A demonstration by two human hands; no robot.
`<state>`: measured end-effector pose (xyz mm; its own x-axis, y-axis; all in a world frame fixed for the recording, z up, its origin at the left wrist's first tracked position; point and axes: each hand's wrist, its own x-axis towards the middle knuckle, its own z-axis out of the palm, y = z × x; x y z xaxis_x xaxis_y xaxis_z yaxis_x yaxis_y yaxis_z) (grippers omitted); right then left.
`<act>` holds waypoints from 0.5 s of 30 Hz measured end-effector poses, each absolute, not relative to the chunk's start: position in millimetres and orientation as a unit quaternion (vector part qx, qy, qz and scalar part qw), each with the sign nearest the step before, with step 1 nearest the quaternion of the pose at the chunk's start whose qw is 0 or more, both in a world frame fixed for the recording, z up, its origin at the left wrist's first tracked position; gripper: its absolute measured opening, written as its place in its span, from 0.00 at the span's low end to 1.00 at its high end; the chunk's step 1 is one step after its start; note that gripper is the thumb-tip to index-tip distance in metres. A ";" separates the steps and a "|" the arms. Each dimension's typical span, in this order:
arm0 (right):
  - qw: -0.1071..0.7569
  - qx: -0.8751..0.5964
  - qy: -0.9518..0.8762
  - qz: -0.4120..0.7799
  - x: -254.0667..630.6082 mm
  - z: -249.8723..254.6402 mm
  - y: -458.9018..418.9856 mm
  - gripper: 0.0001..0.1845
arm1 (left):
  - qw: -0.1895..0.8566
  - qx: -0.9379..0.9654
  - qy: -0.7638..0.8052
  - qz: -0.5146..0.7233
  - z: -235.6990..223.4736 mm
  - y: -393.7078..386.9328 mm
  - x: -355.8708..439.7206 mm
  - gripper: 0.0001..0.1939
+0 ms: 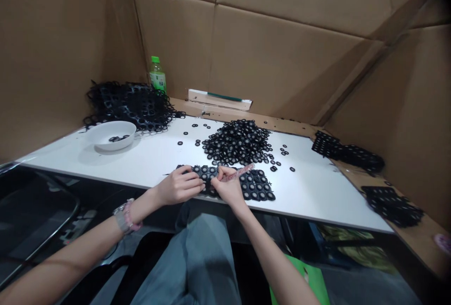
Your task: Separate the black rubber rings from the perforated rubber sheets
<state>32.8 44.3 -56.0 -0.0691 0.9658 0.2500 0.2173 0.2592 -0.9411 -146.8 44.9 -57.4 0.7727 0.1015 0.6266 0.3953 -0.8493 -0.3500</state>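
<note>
Holding a pen point(244, 170) in the right hand point(229, 188); resting the left hand point(179, 186), can't tell if gripping, on the sheet point(256, 186) at six o'clock on the worktop point(310, 192), below heaped rings point(239, 140).

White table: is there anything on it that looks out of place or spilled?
Small black round pieces lie strewn around the big heap, apart from it, as if spilled. At the far left, black lattice material forms a messy tangle, unlike the neat sheet at the near edge.
</note>
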 end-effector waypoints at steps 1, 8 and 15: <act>0.492 -0.475 -0.619 0.386 33.4 -56.2 44.6 0.12 | 0.234 -0.914 -0.133 -0.305 -56.8 44.9 -147.7 0.06; 0.496 -0.479 -0.598 0.409 36.0 -56.6 44.5 0.12 | 0.233 -0.917 -0.123 -0.301 -54.0 44.3 -149.7 0.07; 0.488 -0.470 -0.594 0.434 33.7 -55.7 42.1 0.12 | 0.234 -0.915 -0.122 -0.304 -52.3 44.5 -147.4 0.08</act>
